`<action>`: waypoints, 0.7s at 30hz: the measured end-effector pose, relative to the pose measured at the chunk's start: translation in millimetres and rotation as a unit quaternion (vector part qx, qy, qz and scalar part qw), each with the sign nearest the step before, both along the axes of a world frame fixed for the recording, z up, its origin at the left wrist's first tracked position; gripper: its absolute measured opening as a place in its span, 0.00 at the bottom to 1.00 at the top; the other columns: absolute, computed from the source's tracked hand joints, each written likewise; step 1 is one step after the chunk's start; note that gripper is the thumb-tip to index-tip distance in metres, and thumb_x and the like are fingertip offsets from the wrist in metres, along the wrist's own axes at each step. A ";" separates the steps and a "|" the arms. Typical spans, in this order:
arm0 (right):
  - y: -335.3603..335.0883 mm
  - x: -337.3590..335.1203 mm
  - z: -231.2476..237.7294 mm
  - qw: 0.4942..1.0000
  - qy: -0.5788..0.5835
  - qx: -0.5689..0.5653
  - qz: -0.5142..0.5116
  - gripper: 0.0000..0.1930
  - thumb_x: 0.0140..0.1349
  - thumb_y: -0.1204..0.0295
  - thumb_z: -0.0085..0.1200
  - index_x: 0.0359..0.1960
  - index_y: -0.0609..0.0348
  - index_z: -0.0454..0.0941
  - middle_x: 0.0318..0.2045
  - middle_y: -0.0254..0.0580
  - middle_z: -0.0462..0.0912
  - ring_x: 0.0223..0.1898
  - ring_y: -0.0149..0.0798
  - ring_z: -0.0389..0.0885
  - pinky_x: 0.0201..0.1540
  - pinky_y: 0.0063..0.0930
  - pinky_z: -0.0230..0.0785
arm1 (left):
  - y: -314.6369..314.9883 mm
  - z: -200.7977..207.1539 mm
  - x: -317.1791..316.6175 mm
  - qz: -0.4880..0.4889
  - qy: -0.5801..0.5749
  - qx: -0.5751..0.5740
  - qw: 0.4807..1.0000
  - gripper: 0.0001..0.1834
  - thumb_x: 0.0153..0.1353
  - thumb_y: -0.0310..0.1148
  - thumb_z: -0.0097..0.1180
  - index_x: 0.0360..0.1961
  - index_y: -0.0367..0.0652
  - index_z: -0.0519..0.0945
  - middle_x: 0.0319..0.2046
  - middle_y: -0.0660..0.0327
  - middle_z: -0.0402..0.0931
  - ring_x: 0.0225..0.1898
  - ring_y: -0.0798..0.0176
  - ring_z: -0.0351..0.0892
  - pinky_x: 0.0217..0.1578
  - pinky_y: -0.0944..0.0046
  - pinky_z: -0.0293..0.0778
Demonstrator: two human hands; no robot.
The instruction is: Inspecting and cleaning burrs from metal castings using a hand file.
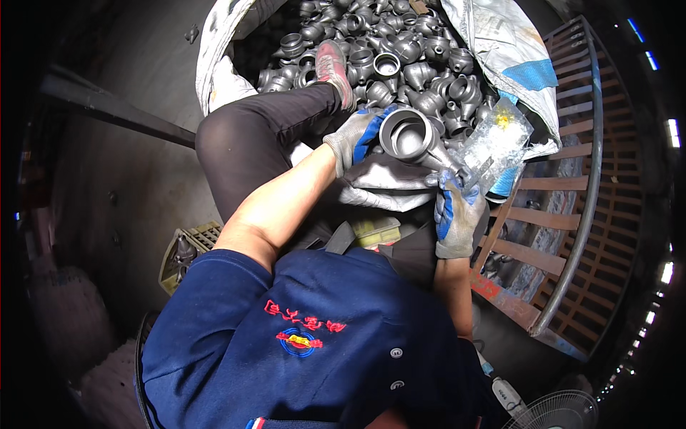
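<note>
A grey cast-metal housing, with a wide round mouth and a narrower neck, is held over the near edge of a big white sack. Its mouth tilts up toward me. On its left side, my left hand, in a grey and blue glove, grips the body; some fingers are hidden behind it. The gloved right hand is closed around the neck end at the lower right. Many similar grey castings fill the sack beyond my hands.
My shoe rests among the castings. A clear plastic piece with a yellow patch lies at the sack's right edge. Right of it stands a rusty metal crate. A yellowish basket with castings sits lower left; a fan is lower right.
</note>
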State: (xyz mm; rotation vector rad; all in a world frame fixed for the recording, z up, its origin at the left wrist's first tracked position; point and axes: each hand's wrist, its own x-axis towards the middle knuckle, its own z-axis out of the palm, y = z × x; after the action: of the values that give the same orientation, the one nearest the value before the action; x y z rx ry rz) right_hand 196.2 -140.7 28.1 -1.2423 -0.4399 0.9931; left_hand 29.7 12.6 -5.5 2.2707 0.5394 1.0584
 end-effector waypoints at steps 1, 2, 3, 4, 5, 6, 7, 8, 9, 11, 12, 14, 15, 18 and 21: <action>0.7 -0.7 2.9 0.999 -0.037 0.009 -0.011 0.11 0.56 0.79 0.52 0.42 0.64 0.73 0.24 0.36 0.77 0.14 0.22 0.68 0.13 0.12 0.58 | -4.2 -0.1 -0.8 -0.016 -0.056 -0.362 0.930 0.11 0.64 0.35 0.46 0.44 0.42 0.75 0.33 0.67 0.75 0.31 0.78 0.72 0.29 0.77 0.68; 1.3 2.3 2.4 0.999 -0.038 0.009 -0.013 0.11 0.56 0.79 0.52 0.42 0.64 0.73 0.24 0.36 0.77 0.14 0.22 0.68 0.13 0.12 0.58 | -9.3 9.0 1.5 -0.033 -0.105 -0.675 0.729 0.11 0.64 0.34 0.45 0.43 0.43 0.75 0.29 0.69 0.74 0.26 0.80 0.70 0.22 0.79 0.65; 2.4 7.6 1.1 0.996 -0.084 0.031 -0.013 0.14 0.53 0.80 0.57 0.42 0.66 0.73 0.30 0.38 0.77 0.24 0.26 0.73 0.26 0.18 0.65 | -11.7 1.7 7.1 -0.023 -0.113 -0.690 0.715 0.10 0.64 0.34 0.45 0.43 0.45 0.75 0.23 0.72 0.71 0.19 0.83 0.64 0.15 0.80 0.56; 3.2 10.6 0.6 0.990 -0.129 0.052 -0.013 0.17 0.49 0.81 0.61 0.42 0.68 0.73 0.37 0.41 0.77 0.34 0.29 0.77 0.40 0.24 0.72 | -13.4 2.9 9.5 -0.025 -0.113 -0.689 0.715 0.10 0.64 0.34 0.45 0.43 0.45 0.75 0.23 0.72 0.71 0.19 0.83 0.64 0.15 0.80 0.56; 4.6 8.3 10.3 0.998 -0.053 -0.029 -0.029 0.20 0.48 0.82 0.62 0.44 0.70 0.73 0.38 0.41 0.77 0.36 0.31 0.77 0.43 0.25 0.72 | -15.4 5.5 10.6 -0.039 -0.123 -0.674 0.727 0.10 0.64 0.35 0.45 0.43 0.45 0.74 0.23 0.72 0.71 0.19 0.83 0.64 0.15 0.80 0.57; 4.4 8.5 10.3 0.998 -0.053 -0.028 -0.029 0.20 0.48 0.82 0.62 0.44 0.70 0.73 0.38 0.41 0.77 0.36 0.31 0.77 0.43 0.25 0.72 | -16.3 7.3 11.0 -0.053 -0.133 -0.658 0.739 0.11 0.64 0.36 0.44 0.43 0.45 0.74 0.23 0.72 0.71 0.19 0.83 0.64 0.15 0.80 0.57; 4.0 9.0 9.8 0.999 -0.048 -0.001 -0.017 0.19 0.48 0.82 0.62 0.44 0.70 0.73 0.38 0.41 0.77 0.36 0.31 0.77 0.43 0.25 0.72 | -11.3 -2.1 7.3 -0.086 -0.146 -0.708 0.685 0.12 0.65 0.35 0.42 0.46 0.44 0.73 0.28 0.71 0.73 0.25 0.83 0.68 0.22 0.80 0.63; 3.5 10.1 9.9 0.999 -0.043 0.025 -0.008 0.18 0.49 0.82 0.61 0.43 0.70 0.73 0.37 0.41 0.77 0.36 0.30 0.77 0.42 0.24 0.72 | -12.8 1.8 9.1 -0.088 -0.145 -0.707 0.686 0.12 0.65 0.35 0.42 0.46 0.44 0.73 0.28 0.71 0.73 0.25 0.83 0.68 0.22 0.80 0.63; 3.0 10.7 10.5 0.999 -0.044 0.027 -0.010 0.18 0.49 0.82 0.61 0.43 0.70 0.73 0.37 0.41 0.77 0.36 0.30 0.77 0.42 0.24 0.72 | -15.9 7.5 11.3 -0.072 -0.140 -0.696 0.701 0.13 0.66 0.35 0.41 0.47 0.44 0.72 0.31 0.70 0.74 0.29 0.82 0.69 0.27 0.78 0.66; 2.2 10.9 12.9 0.991 -0.116 0.063 0.021 0.17 0.51 0.81 0.60 0.44 0.69 0.73 0.35 0.39 0.78 0.33 0.29 0.77 0.37 0.21 0.71 | -17.2 7.4 11.0 -0.071 -0.123 -0.686 0.714 0.15 0.65 0.32 0.41 0.51 0.43 0.70 0.38 0.65 0.76 0.38 0.77 0.73 0.38 0.74 0.70; 3.4 8.0 20.0 0.991 -0.117 0.067 0.018 0.17 0.51 0.81 0.60 0.44 0.69 0.73 0.35 0.39 0.78 0.33 0.29 0.77 0.37 0.21 0.71 | -17.9 0.9 9.1 -0.074 -0.122 -0.683 0.716 0.15 0.65 0.32 0.41 0.51 0.43 0.70 0.38 0.65 0.76 0.38 0.77 0.73 0.38 0.74 0.70; 5.2 3.3 38.0 0.990 -0.107 0.062 0.060 0.17 0.52 0.80 0.60 0.44 0.67 0.73 0.31 0.37 0.78 0.28 0.26 0.75 0.31 0.18 0.68 | -22.2 -4.4 7.7 -0.069 -0.045 -0.604 0.792 0.16 0.63 0.27 0.42 0.53 0.42 0.69 0.38 0.64 0.76 0.38 0.77 0.73 0.37 0.74 0.70; 4.6 4.1 40.7 0.989 -0.123 0.058 0.057 0.16 0.51 0.79 0.61 0.42 0.67 0.74 0.27 0.35 0.77 0.24 0.23 0.71 0.27 0.16 0.64 | -24.2 -2.8 6.6 -0.058 0.049 -0.486 0.871 0.18 0.61 0.24 0.42 0.54 0.41 0.67 0.37 0.64 0.76 0.35 0.76 0.74 0.33 0.74 0.70; -0.5 14.0 61.0 0.944 -0.321 0.010 0.080 0.14 0.52 0.76 0.61 0.40 0.66 0.76 0.24 0.32 0.77 0.23 0.21 0.70 0.26 0.15 0.64 | -31.4 4.7 11.6 -0.082 0.003 -0.482 0.872 0.18 0.61 0.25 0.44 0.54 0.41 0.67 0.37 0.64 0.76 0.31 0.74 0.75 0.29 0.74 0.71; -6.9 11.2 80.2 0.936 -0.342 0.009 0.080 0.14 0.52 0.72 0.62 0.39 0.65 0.77 0.23 0.32 0.78 0.22 0.20 0.70 0.26 0.14 0.64 | -36.1 0.6 13.7 -0.104 -0.020 -0.623 0.775 0.18 0.62 0.40 0.45 0.47 0.41 0.72 0.32 0.64 0.76 0.23 0.72 0.73 0.21 0.71 0.69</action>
State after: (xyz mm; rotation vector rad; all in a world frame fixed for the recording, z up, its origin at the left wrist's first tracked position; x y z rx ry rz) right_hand 207.4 -147.6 108.3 -1.5395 -1.1024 0.6598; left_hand 43.4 -23.6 -4.9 1.0597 0.6637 0.3617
